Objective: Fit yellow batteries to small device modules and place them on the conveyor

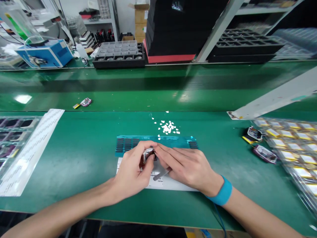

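Just in front of me, my left hand [135,168] is closed round a small electronic device casing [148,153] with a pale rim and a dark inside. The fingertips of my right hand [187,163] meet at the casing's right side. A slim grey metal tool [160,174] sticks out from under my right palm, its far end hidden by the fingers, so its kind is unclear. Below both hands lies a white printed sheet [173,185]. Behind them is a blue-green film strip [158,141] with rows of small dark pieces. My right wrist wears a blue band [223,191] with a cord.
Small white scraps [168,128] lie beyond the film strip. At left are a clear tray of casings [15,134] and a white paper strip [32,155]. At right, loose casings [264,153] lie beside a tray of yellow-edged parts [297,138]. A white post [274,94] stands behind.
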`<state>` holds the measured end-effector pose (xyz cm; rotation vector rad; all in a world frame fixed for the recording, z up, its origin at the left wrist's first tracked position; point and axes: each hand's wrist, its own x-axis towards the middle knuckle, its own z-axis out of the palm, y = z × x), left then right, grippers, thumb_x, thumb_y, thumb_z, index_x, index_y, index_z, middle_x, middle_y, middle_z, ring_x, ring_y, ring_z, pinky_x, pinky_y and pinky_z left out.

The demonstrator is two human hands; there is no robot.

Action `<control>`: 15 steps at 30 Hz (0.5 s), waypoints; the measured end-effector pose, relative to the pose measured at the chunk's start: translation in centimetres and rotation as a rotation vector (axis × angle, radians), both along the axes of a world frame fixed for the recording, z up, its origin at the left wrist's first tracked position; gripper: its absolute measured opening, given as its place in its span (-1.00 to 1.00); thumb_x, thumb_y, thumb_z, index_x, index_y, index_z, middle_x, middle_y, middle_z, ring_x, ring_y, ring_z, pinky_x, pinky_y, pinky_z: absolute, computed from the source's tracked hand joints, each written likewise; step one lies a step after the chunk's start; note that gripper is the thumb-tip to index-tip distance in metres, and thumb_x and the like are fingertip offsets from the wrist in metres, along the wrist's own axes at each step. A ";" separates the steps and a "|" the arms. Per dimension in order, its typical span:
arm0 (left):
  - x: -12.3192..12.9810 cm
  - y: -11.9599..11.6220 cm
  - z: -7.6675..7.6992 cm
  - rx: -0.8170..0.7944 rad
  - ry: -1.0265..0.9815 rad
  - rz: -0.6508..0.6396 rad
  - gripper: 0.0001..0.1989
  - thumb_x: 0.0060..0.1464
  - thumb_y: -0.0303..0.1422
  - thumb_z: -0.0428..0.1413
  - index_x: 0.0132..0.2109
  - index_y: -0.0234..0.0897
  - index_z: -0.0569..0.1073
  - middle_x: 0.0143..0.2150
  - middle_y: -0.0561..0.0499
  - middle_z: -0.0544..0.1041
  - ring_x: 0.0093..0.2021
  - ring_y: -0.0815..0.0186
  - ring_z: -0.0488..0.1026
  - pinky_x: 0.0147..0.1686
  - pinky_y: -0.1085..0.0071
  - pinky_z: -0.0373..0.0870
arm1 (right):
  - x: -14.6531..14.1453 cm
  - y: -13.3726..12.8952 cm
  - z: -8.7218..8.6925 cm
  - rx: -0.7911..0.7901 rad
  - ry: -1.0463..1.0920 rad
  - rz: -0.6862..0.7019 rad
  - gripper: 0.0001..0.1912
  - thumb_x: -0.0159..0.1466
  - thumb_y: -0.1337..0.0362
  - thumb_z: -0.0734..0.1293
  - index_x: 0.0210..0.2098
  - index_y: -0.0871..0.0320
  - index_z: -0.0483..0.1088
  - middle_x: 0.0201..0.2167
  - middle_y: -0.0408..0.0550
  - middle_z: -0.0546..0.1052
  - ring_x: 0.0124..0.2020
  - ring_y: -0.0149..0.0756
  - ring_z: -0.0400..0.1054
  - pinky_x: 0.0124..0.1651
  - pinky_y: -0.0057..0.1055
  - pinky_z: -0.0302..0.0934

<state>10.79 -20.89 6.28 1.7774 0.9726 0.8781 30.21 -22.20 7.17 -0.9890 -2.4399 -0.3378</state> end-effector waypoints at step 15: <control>0.0 0.0 0.3 0.050 -0.013 0.044 -0.79 0.19 -0.53 0.04 -0.04 -0.25 0.40 -0.36 0.08 0.59 -0.54 0.47 0.41 -0.58 0.57 0.29 | -0.5 0.2 -0.5 -0.265 0.326 -0.013 -0.78 0.45 0.35 0.18 -0.08 0.23 0.46 -0.30 -0.04 0.64 -0.40 -0.32 0.54 -0.44 -0.42 0.34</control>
